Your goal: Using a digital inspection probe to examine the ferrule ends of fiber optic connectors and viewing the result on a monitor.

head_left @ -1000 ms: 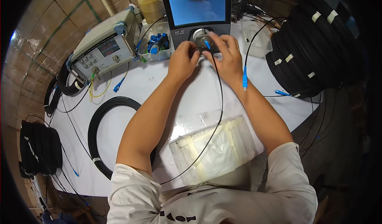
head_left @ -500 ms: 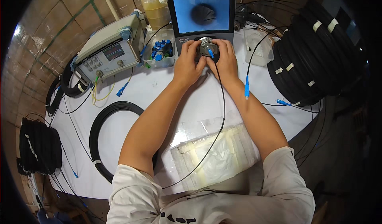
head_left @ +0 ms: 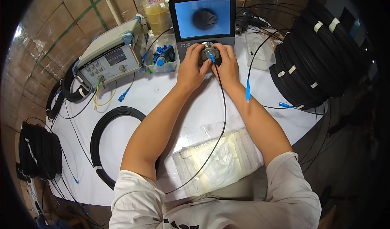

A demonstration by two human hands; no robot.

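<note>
Both my hands are up at the far side of the worktop (head_left: pixel 170 103), pressed against the base of the inspection scope (head_left: pixel 204 23) with its blue screen. My left hand (head_left: pixel 191 68) has its fingers curled together around the left side of the round metal port (head_left: pixel 209 50), steadying it so it doesn't turn. My right hand (head_left: pixel 228 64) closes from the other side; its fingers look pinched on the blue connector (head_left: pixel 211 58) seated at the port, though the fingertips are tucked behind my knuckles, so I can't be sure how tight that pinch is.

The thin black cable (head_left: pixel 222 107) runs from that connector straight back toward me between my forearms, crossing the clear bag of white wipes (head_left: pixel 221 162) near my chest. Laid that way it stays slack and doesn't tug on the plug. A second blue connector (head_left: pixel 247 91) hangs just beside my right wrist.

The screen shows a dark round shape on blue, tilted toward me so I can read it while my hands work below it.

To my left sits a grey test instrument (head_left: pixel 107 60), with a clear tub of blue caps (head_left: pixel 162 56) between it and the scope. A black cable coil (head_left: pixel 115 145) lies flat by my left elbow, and stacked black coils (head_left: pixel 313 58) stand on my right.
</note>
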